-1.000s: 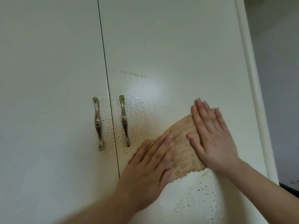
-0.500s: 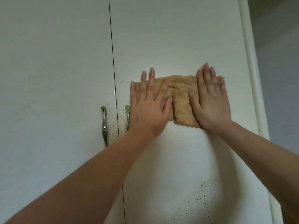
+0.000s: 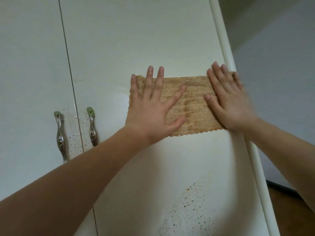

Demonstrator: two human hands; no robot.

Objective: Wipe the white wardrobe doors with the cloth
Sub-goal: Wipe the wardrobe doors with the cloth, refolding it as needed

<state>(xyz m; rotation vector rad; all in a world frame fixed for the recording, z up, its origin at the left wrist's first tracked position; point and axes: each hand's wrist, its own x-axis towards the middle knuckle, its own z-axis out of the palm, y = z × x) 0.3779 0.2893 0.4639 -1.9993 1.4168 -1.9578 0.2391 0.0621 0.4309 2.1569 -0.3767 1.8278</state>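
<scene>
A pale wall (image 3: 281,82) meets brown wooden floor (image 3: 293,218) at right.

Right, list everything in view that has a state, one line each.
cloth: spread flat on the right door, pressed by both hands
left hand: fingers straight and spread, pressing the cloth's left end
right hand: flat, pressing the cloth's right end
right door: shut, brown specks by its handle and lower down
left door: shut, specks beside its handle
left handle: untouched
right handle: untouched
</scene>
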